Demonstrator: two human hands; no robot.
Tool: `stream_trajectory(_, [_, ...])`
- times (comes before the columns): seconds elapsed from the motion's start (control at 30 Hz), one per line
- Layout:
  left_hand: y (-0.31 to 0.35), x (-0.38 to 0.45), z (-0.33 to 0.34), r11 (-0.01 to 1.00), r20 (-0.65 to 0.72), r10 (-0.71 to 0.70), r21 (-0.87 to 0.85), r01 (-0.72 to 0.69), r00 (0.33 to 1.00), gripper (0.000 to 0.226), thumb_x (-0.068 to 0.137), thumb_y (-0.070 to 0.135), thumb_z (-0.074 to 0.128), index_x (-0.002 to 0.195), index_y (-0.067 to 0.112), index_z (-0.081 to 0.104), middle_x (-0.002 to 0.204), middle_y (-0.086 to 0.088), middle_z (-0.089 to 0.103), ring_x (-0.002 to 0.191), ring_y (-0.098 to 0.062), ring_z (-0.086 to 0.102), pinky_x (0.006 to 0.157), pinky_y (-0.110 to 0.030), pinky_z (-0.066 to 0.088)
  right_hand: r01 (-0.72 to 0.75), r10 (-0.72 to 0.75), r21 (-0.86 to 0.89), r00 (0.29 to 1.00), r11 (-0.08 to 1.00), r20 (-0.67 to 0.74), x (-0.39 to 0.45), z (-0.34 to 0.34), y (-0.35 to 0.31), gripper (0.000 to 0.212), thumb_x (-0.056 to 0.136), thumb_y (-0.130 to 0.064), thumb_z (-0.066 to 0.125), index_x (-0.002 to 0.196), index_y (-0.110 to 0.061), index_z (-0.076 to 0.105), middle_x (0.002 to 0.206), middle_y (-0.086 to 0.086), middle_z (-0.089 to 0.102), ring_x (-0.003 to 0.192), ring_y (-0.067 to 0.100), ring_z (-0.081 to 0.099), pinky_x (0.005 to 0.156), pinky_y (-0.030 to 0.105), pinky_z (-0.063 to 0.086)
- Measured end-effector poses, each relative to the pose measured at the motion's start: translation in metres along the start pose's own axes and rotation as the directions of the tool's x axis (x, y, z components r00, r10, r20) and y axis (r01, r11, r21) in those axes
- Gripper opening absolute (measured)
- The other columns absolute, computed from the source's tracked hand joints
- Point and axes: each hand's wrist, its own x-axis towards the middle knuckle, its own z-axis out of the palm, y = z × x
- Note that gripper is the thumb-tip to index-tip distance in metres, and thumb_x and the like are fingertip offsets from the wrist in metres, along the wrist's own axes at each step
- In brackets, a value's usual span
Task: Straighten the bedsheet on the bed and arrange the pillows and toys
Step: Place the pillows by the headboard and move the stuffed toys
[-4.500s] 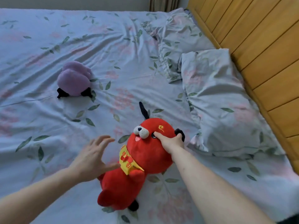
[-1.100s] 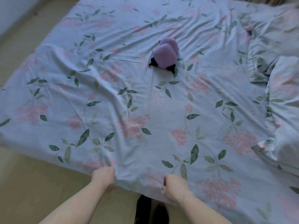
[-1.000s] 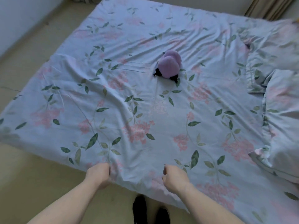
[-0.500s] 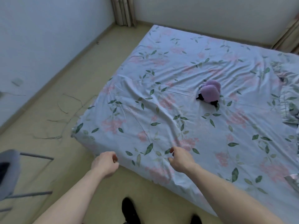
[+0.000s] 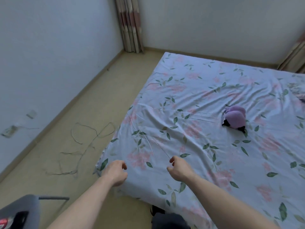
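Note:
The floral bedsheet (image 5: 206,146) covers the bed and is creased around its middle and near-left corner. A purple plush toy (image 5: 235,119) lies on it to the right of centre. Only a sliver of a pillow (image 5: 297,90) in matching fabric shows at the right edge. My left hand (image 5: 115,172) hovers over the sheet's near-left corner with loosely curled fingers and holds nothing. My right hand (image 5: 179,167) is a little to its right above the sheet, fingers also loosely curled, thumb and forefinger apart. The red toy is out of view.
Thin cables (image 5: 85,138) sprawl on the beige floor left of the bed. A curtain (image 5: 130,23) hangs in the far corner. A grey chair-like object (image 5: 19,212) stands at the lower left. My dark shoes (image 5: 158,210) are by the bed's near edge.
Both hands have let go of the sheet's near edge and shifted left towards the corner. The view has swung left, bringing the floor and walls in and taking most of the pillows out.

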Motion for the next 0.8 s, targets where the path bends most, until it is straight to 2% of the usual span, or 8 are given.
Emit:
stream_trajectory(0.2, [-0.006, 0.067, -0.055, 0.996, 0.021, 0.083, 0.020, -0.084, 0.996, 0.034, 0.085, 0.033, 0.059, 0.119, 0.031, 0.066, 0.132, 0.008, 0.060, 0.117, -0.014, 0.060, 0.098, -0.033, 0.051, -0.039, 0.040, 0.013, 0.999, 0.999, -0.033, 0.052, -0.020, -0.051, 0.048, 0.095, -0.036, 0.056, 0.139, -0.018, 0.049, 0.137, 0.003, 0.056, 0.116, 0.023, 0.059, 0.091, 0.034, 0.049])
stream_trajectory(0.47, [-0.042, 0.186, -0.130, 0.975, 0.046, 0.217, 0.039, -0.219, 0.975, 0.033, 0.086, 0.038, 0.058, 0.118, 0.032, 0.066, 0.134, 0.008, 0.059, 0.116, -0.012, 0.060, 0.094, -0.030, 0.052, -0.131, 0.145, 0.115, 0.981, 0.985, -0.130, 0.119, -0.033, -0.122, 0.046, 0.095, -0.041, 0.053, 0.137, -0.021, 0.049, 0.135, 0.001, 0.056, 0.113, 0.022, 0.059, 0.093, 0.036, 0.051])
stream_trajectory(0.6, [-0.070, 0.258, -0.160, 0.937, 0.099, 0.321, 0.109, -0.331, 0.942, 0.031, 0.088, 0.036, 0.057, 0.117, 0.031, 0.065, 0.131, 0.010, 0.060, 0.108, -0.010, 0.062, 0.085, -0.025, 0.051, -0.247, 0.288, 0.199, 0.934, 0.948, -0.212, 0.151, -0.019, -0.158, 0.044, 0.096, -0.041, 0.054, 0.135, -0.022, 0.050, 0.135, -0.001, 0.055, 0.114, 0.022, 0.058, 0.090, 0.034, 0.050])
stream_trajectory(0.67, [-0.089, 0.296, -0.176, 0.903, 0.128, 0.391, 0.140, -0.407, 0.912, 0.030, 0.088, 0.031, 0.055, 0.116, 0.031, 0.066, 0.126, 0.011, 0.062, 0.099, -0.010, 0.064, 0.079, -0.024, 0.051, -0.327, 0.392, 0.266, 0.887, 0.907, -0.244, 0.163, 0.000, -0.181, 0.042, 0.096, -0.038, 0.053, 0.135, -0.022, 0.050, 0.135, 0.000, 0.055, 0.112, 0.022, 0.059, 0.088, 0.035, 0.051])
stream_trajectory(0.8, [-0.112, 0.348, -0.201, 0.833, 0.223, 0.472, 0.204, -0.514, 0.853, 0.027, 0.087, 0.032, 0.058, 0.112, 0.032, 0.067, 0.122, 0.012, 0.063, 0.103, -0.009, 0.062, 0.084, -0.024, 0.051, -0.432, 0.546, 0.399, 0.803, 0.809, -0.239, 0.159, 0.040, -0.222, 0.042, 0.095, -0.036, 0.055, 0.134, -0.024, 0.049, 0.135, -0.001, 0.054, 0.108, 0.021, 0.062, 0.082, 0.035, 0.051])
